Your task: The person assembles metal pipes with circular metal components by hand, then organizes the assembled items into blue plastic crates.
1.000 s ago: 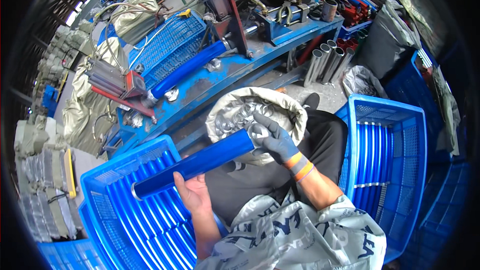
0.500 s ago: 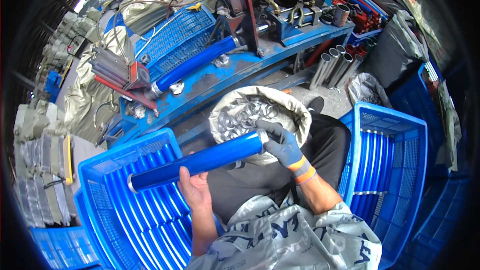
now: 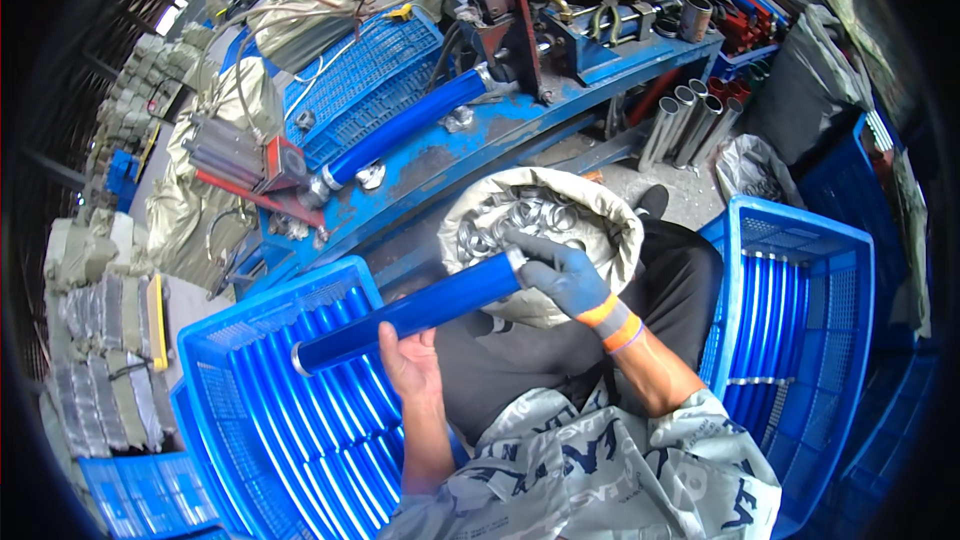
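A shiny blue metal tube lies slanted across my lap, its right end higher in the picture. My left hand, bare, grips it from below near the middle, thumb on the near side. My right hand, in a grey-blue glove with an orange band at the wrist, closes its fingers around the tube's right end. A silver rim shows at each end of the tube; the gloved fingers partly cover the right one. Just beyond that hand, a pale fabric sack holds many loose silver metal rings.
Blue crates of blue tubes stand at my left and right. Ahead is a blue metal bench bearing a clamped blue tube and a machine. Bare metal tubes stand on the floor beyond the sack.
The whole view has shifted a little, so most things sit farther right. Less of the silver rim shows at the tube's right end, under the gloved fingers. Both hands stay on the tube.
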Motion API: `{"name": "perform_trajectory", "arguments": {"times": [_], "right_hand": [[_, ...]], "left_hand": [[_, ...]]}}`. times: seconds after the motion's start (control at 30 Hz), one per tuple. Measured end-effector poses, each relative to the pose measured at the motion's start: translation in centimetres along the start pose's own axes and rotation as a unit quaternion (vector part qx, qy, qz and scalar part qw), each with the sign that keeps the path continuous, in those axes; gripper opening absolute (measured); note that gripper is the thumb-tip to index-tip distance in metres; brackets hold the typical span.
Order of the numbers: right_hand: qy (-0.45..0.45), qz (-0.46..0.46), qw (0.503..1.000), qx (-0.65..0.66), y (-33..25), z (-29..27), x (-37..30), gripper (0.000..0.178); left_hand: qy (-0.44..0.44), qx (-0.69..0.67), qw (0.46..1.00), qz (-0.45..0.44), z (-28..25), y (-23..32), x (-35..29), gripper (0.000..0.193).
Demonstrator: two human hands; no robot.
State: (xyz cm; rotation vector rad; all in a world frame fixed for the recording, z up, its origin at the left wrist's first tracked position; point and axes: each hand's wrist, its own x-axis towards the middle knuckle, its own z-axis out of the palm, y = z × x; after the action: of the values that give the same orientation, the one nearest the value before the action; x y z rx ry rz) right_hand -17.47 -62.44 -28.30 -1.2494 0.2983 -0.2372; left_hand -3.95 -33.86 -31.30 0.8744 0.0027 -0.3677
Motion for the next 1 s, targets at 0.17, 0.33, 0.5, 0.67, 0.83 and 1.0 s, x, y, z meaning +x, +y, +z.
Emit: {"name": "perform_trajectory", "arguments": {"times": [0.17, 0.33, 0.5, 0.67, 0.83, 1.0], "right_hand": [[0.051, -0.11, 0.991, -0.064, 0.9, -4.1, 9.3, 0.054], [0.064, -0.274, 0.872, -0.4, -1.8, 2.2, 24.9, 0.051], [0.173, -0.326, 0.554, -0.746, 0.0, 3.4, 39.8, 0.042], [0.142, -0.219, 0.589, -0.765, -1.2, 2.2, 42.4, 0.041], [0.101, -0.44, 0.753, -0.479, -14.9, 8.0, 29.3, 0.07], [0.281, -0.34, 0.884, -0.155, -14.5, -4.4, 15.7, 0.055]], "left_hand": [[0.057, -0.068, 0.996, -0.014, -0.3, 0.4, 2.6, 0.064], [0.043, -0.091, 0.995, -0.004, -2.7, 4.4, 3.8, 0.056], [0.03, -0.06, 0.998, 0.004, -4.0, 6.0, 4.4, 0.048], [0.062, -0.071, 0.996, -0.003, -5.0, 6.4, 6.9, 0.045], [0.059, -0.042, 0.997, 0.002, -5.5, 6.3, 9.0, 0.041], [-0.055, -0.045, 0.995, -0.072, 6.2, -2.8, 18.4, 0.048]]}}
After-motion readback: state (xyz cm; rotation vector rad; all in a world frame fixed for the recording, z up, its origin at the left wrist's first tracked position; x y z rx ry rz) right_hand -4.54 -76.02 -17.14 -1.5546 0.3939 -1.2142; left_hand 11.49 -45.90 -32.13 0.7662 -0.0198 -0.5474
